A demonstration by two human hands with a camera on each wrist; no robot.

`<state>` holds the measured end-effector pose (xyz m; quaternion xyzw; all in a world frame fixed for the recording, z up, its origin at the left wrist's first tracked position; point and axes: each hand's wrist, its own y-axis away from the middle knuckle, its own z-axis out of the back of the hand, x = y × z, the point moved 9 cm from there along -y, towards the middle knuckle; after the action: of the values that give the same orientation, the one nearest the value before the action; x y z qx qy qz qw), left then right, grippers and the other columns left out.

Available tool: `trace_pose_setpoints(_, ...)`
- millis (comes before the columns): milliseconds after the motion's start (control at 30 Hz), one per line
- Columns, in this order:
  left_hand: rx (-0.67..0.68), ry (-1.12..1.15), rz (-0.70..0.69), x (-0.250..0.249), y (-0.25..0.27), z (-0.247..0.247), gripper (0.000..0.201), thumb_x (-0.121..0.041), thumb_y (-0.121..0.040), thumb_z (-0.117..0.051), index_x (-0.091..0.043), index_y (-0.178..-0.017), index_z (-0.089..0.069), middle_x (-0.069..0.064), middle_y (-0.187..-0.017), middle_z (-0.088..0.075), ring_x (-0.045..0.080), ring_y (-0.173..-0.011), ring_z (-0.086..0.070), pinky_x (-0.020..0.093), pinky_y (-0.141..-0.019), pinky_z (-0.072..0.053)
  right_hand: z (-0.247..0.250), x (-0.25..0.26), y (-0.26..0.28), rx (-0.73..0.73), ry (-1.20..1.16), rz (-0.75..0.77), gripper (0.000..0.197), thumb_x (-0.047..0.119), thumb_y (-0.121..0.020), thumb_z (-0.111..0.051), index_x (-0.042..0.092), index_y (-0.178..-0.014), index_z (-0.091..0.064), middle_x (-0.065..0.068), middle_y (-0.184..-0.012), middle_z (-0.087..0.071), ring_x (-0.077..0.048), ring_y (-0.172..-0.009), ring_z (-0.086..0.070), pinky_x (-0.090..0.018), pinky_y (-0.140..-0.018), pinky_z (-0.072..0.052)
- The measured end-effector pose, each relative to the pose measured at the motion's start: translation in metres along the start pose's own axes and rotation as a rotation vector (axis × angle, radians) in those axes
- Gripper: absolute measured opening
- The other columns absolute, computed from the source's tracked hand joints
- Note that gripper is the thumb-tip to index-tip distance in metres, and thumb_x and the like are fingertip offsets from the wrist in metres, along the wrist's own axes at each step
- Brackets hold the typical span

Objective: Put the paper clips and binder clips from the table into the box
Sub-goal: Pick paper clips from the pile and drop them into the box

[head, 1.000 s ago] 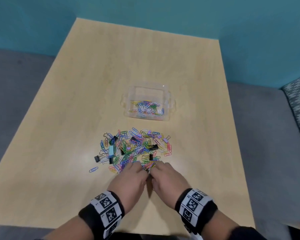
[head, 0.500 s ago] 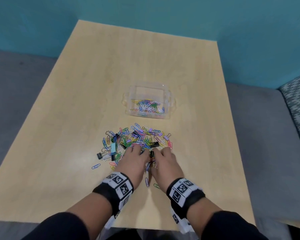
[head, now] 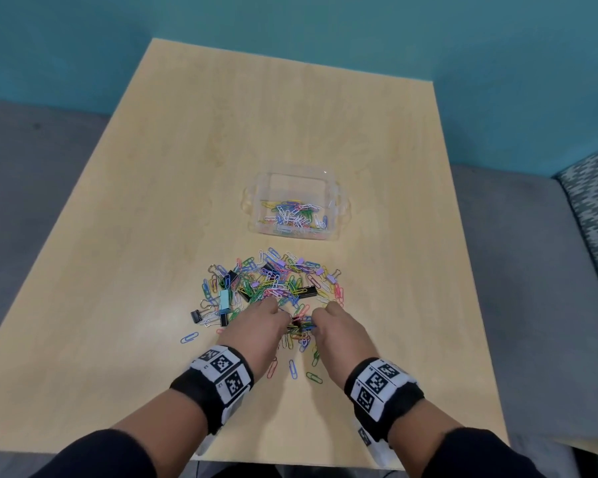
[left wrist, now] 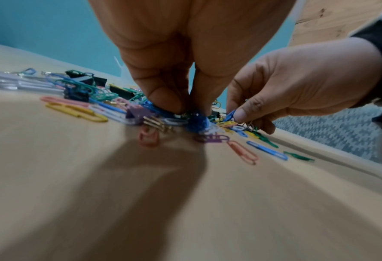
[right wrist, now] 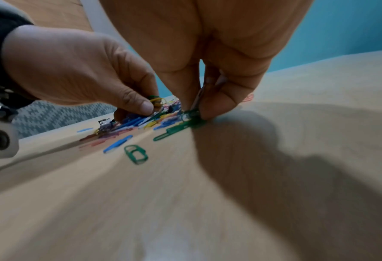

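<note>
A heap of coloured paper clips [head: 273, 284] mixed with black binder clips [head: 306, 291] lies on the wooden table [head: 152, 201]. Behind it stands a clear plastic box [head: 266, 188] with several paper clips inside. My left hand [head: 261, 326] and right hand [head: 335, 327] sit side by side at the near edge of the heap, fingers curled down. The left hand [left wrist: 185, 107] pinches a bunch of blue clips [left wrist: 196, 121]. The right hand [right wrist: 198, 109] pinches a bunch with green clips [right wrist: 185, 123]. A small cluster lies gathered between the two hands.
Loose clips lie near the wrists: a blue one [head: 293, 369], a green one [head: 314, 377] and a blue one out to the left [head: 189, 337]. A black binder clip [head: 197, 315] sits at the heap's left edge. A grey floor surrounds the table.
Both hands moved forward into the near edge of the heap, then drew slightly apart, with clips gathered between them. Several loose clips now trail behind near the wrists.
</note>
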<state>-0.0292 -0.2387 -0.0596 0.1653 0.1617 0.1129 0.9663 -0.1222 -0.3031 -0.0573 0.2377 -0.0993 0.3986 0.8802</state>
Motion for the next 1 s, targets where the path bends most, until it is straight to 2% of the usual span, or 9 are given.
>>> trace_pose_setpoints(133, -0.016, 0.083, -0.009, 0.006, 0.001, 0.006, 0.042, -0.009, -0.066, -0.079, -0.024, -0.062, -0.040, -0.008, -0.069, -0.031, 0.012, -0.054, -0.033, 0.024, -0.047, -0.025, 0.006, -0.012, -0.002, 0.026, -0.138, -0.069, 0.008, 0.014, -0.093, -0.048, 0.015, -0.088, -0.054, 0.002, -0.089, -0.047, -0.022, -0.076, -0.049, -0.031, -0.062, -0.035)
trace_pose_setpoints(200, -0.047, 0.139, 0.022, 0.012, -0.001, 0.011, 0.020, -0.024, -0.085, -0.066, -0.017, -0.071, -0.054, -0.005, -0.074, -0.040, 0.014, -0.062, -0.045, 0.025, -0.055, -0.030, 0.010, -0.017, -0.004, 0.050, -0.226, -0.082, 0.009, 0.015, -0.091, -0.052, 0.018, -0.084, -0.057, 0.003, -0.087, -0.051, -0.018, -0.077, -0.051, -0.030, -0.065, -0.037)
trace_pose_setpoints(267, -0.006, 0.242, 0.056, 0.018, 0.001, 0.014, 0.019, -0.030, -0.092, -0.054, -0.017, -0.082, -0.061, -0.004, -0.083, -0.048, 0.017, -0.077, -0.052, 0.028, -0.062, -0.034, 0.012, -0.023, -0.007, 0.100, -0.319, -0.111, 0.011, 0.015, -0.088, -0.057, 0.020, -0.078, -0.058, 0.006, -0.080, -0.054, -0.014, -0.071, -0.054, -0.029, -0.064, -0.041)
trace_pose_setpoints(433, 0.004, 0.354, 0.057, 0.031, -0.010, 0.048, 0.014, -0.034, -0.088, -0.060, -0.021, -0.085, -0.066, -0.010, -0.078, -0.051, 0.013, -0.076, -0.053, 0.028, -0.067, -0.040, 0.031, -0.035, -0.018, 0.201, -0.694, -0.249, 0.014, 0.004, -0.084, -0.057, 0.012, -0.073, -0.061, 0.001, -0.060, -0.053, -0.007, -0.044, -0.055, -0.019, -0.043, -0.041)
trace_pose_setpoints(500, -0.070, 0.374, 0.091, 0.042, -0.024, 0.076, 0.011, -0.032, -0.085, -0.064, -0.022, -0.084, -0.068, -0.009, -0.076, -0.053, 0.014, -0.075, -0.054, 0.028, -0.066, -0.039, 0.057, -0.036, -0.036, 0.155, -0.764, -0.248, 0.012, -0.002, -0.084, -0.055, 0.005, -0.076, -0.060, -0.005, -0.057, -0.052, -0.008, -0.042, -0.052, -0.018, -0.039, -0.038)
trace_pose_setpoints(633, -0.235, 0.320, 0.158, 0.065, -0.067, 0.138, 0.013, -0.030, -0.088, -0.062, -0.021, -0.083, -0.069, -0.005, -0.072, -0.057, 0.016, -0.068, -0.056, 0.026, -0.059, -0.036, 0.117, -0.040, -0.092, -0.045, -0.729, -0.211, 0.009, 0.001, -0.082, -0.059, 0.004, -0.074, -0.061, 0.001, -0.047, -0.055, -0.012, -0.040, -0.052, -0.026, -0.047, -0.044)
trace_pose_setpoints(733, -0.291, 0.247, 0.181, 0.070, -0.102, 0.165, 0.015, -0.031, -0.087, -0.062, -0.018, -0.087, -0.069, -0.001, -0.075, -0.055, 0.024, -0.077, -0.057, 0.028, -0.063, -0.034, 0.150, -0.030, -0.128, -0.177, -0.642, -0.169, 0.012, 0.001, -0.079, -0.057, 0.008, -0.071, -0.062, 0.001, -0.055, -0.057, -0.016, -0.050, -0.058, -0.030, -0.052, -0.054)
trace_pose_setpoints(867, -0.261, 0.256, 0.200, 0.067, -0.125, 0.165, 0.026, -0.035, -0.086, -0.063, -0.020, -0.107, -0.067, 0.003, -0.096, -0.059, 0.026, -0.092, -0.058, 0.029, -0.073, -0.040, 0.151, -0.019, -0.148, -0.166, -0.708, -0.165, 0.006, 0.012, -0.082, -0.060, 0.017, -0.081, -0.063, -0.003, -0.072, -0.062, -0.026, -0.062, -0.064, -0.047, -0.066, -0.059)
trace_pose_setpoints(1000, -0.340, 0.344, 0.197, 0.069, -0.091, 0.155, 0.031, -0.032, -0.087, -0.063, -0.021, -0.115, -0.064, 0.004, -0.105, -0.059, 0.024, -0.089, -0.060, 0.033, -0.081, -0.046, 0.145, -0.039, -0.122, -0.212, -0.473, -0.160, 0.013, 0.016, -0.085, -0.050, 0.019, -0.086, -0.063, -0.006, -0.090, -0.065, -0.028, -0.080, -0.065, -0.043, -0.076, -0.054)
